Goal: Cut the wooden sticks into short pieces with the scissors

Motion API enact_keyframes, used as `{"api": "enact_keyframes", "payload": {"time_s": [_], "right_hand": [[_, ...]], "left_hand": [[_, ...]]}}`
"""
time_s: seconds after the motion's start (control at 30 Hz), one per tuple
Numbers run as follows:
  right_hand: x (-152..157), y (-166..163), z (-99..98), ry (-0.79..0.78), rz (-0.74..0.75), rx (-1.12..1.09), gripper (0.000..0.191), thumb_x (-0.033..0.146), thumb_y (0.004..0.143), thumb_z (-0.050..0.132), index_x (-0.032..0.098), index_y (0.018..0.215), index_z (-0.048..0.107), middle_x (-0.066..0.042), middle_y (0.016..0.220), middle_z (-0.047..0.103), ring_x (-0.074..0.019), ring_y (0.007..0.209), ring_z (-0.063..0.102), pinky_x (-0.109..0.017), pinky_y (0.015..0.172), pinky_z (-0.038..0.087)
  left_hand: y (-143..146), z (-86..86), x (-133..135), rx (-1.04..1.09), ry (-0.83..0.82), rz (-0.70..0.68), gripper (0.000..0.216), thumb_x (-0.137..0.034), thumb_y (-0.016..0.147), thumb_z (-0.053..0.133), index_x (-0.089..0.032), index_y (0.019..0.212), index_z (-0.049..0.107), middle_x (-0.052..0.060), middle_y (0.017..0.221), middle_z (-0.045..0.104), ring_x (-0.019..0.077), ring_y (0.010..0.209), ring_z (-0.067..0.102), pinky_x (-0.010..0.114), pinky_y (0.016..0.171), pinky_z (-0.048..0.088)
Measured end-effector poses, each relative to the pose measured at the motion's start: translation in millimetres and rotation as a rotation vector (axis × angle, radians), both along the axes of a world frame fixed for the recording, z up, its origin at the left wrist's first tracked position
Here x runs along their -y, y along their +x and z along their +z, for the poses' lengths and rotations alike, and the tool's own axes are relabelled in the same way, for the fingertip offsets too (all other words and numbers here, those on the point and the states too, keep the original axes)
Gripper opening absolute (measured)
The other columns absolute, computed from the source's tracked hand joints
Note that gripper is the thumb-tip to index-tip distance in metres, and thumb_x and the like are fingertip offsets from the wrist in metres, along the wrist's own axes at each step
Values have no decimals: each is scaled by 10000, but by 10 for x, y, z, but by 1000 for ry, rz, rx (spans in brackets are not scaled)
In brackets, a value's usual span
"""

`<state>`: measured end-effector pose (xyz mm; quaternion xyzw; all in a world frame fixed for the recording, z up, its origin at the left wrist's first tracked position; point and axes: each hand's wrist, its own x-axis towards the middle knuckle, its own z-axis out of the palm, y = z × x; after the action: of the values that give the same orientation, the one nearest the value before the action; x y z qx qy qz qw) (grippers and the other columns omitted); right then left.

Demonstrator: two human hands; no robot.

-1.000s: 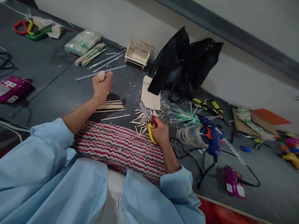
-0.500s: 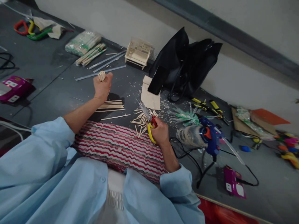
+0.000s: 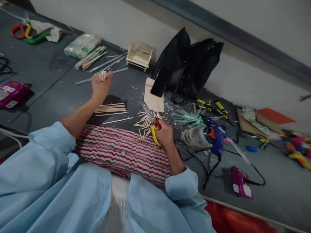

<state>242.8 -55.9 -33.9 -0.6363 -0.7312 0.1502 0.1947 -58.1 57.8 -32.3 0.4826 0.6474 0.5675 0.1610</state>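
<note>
My left hand [image 3: 100,88] is closed around a bundle of thin wooden sticks [image 3: 103,75], whose ends show above the fist. Below it on the table lie several long sticks [image 3: 111,108] side by side, with a single stick [image 3: 118,120] apart from them. In my right hand [image 3: 166,133] are scissors [image 3: 154,124] with a yellow and red handle, the blades pointing away from me. Under and beside the blades is a loose pile of short cut sticks [image 3: 145,121]. A striped cushion [image 3: 121,150] lies between my arms, against the table.
A black phone [image 3: 159,82] rests on a beige cloth [image 3: 152,100] near a black bag [image 3: 189,64]. To the right, a blue glue gun [image 3: 216,137] lies over a clear plastic bottle [image 3: 194,136]. A small wooden model [image 3: 139,55] stands by the wall, with metal rulers [image 3: 84,81] near it.
The view has shifted slightly. My left hand still grips the bundle, with its fist turned a little. My right hand keeps hold of the scissors over the cut sticks.
</note>
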Motion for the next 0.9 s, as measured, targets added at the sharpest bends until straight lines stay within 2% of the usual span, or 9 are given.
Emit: {"api": "enact_keyframes", "payload": {"time_s": [0.07, 0.13, 0.2, 0.27, 0.37, 0.47, 0.63, 0.77, 0.9], "right_hand": [[0, -7, 7, -5, -2, -3, 116, 184, 686, 524, 198, 762, 610, -19, 677, 627, -148, 582, 505, -247, 591, 349], [-2, -10, 10, -8, -5, -1, 118, 190, 682, 536, 199, 770, 614, -24, 690, 638, -155, 600, 524, -248, 598, 355], [-4, -10, 11, -10, -7, 1, 121, 187, 678, 540, 200, 771, 616, -23, 693, 641, -156, 607, 531, -247, 602, 356], [-8, -10, 13, -18, -5, -2, 120, 183, 675, 542, 199, 769, 616, -18, 690, 637, -149, 599, 526, -244, 599, 353], [-12, -14, 16, -27, 0, -17, 117, 193, 673, 553, 197, 769, 621, -9, 685, 631, -140, 594, 520, -238, 594, 352], [-11, -23, 18, -33, -5, -32, 107, 215, 674, 565, 198, 760, 624, 7, 641, 605, -134, 576, 504, -235, 578, 343], [-10, -31, 18, -22, -8, -48, 96, 222, 672, 567, 199, 746, 623, 9, 622, 606, -132, 567, 495, -233, 568, 338], [-13, -30, 16, -27, -12, -44, 107, 218, 676, 571, 196, 761, 632, -4, 654, 634, -136, 582, 513, -233, 572, 344], [-13, -31, 12, -19, -34, -33, 94, 237, 699, 581, 195, 766, 633, -16, 691, 650, -143, 605, 528, -244, 597, 353]], "left_hand": [[-49, 80, 38, -266, -201, -38, 430, -501, 853, 561, -201, 571, 436, 3, 572, 420, 156, 664, 497, 284, 615, 353], [-88, 133, 70, -549, -429, -96, 408, -592, 804, 577, -191, 728, 582, 55, 709, 575, 253, 876, 595, 329, 735, 403], [-109, 145, 86, -722, -577, -160, 504, -649, 798, 540, -174, 935, 636, 116, 903, 654, 329, 1041, 590, 373, 829, 410], [-117, 129, 90, -822, -646, -217, 604, -682, 818, 481, -158, 1085, 619, 158, 1057, 656, 363, 1122, 563, 398, 889, 401], [-123, 104, 100, -945, -626, -261, 667, -703, 845, 429, -135, 1151, 600, 193, 1170, 623, 372, 1153, 546, 426, 937, 393], [-129, 99, 124, -1007, -567, -240, 638, -673, 857, 462, -122, 1143, 606, 207, 1212, 600, 368, 1163, 533, 455, 959, 394], [-134, 80, 146, -960, -554, -223, 623, -662, 764, 614, -152, 1121, 608, 198, 1232, 588, 389, 1221, 475, 479, 986, 377], [-137, 55, 148, -964, -542, -228, 634, -682, 746, 613, -182, 1134, 592, 194, 1242, 581, 398, 1222, 466, 500, 993, 367], [-132, 61, 151, -979, -538, -233, 644, -680, 758, 605, -153, 1130, 593, 212, 1233, 579, 416, 1208, 475, 518, 976, 379]]}}
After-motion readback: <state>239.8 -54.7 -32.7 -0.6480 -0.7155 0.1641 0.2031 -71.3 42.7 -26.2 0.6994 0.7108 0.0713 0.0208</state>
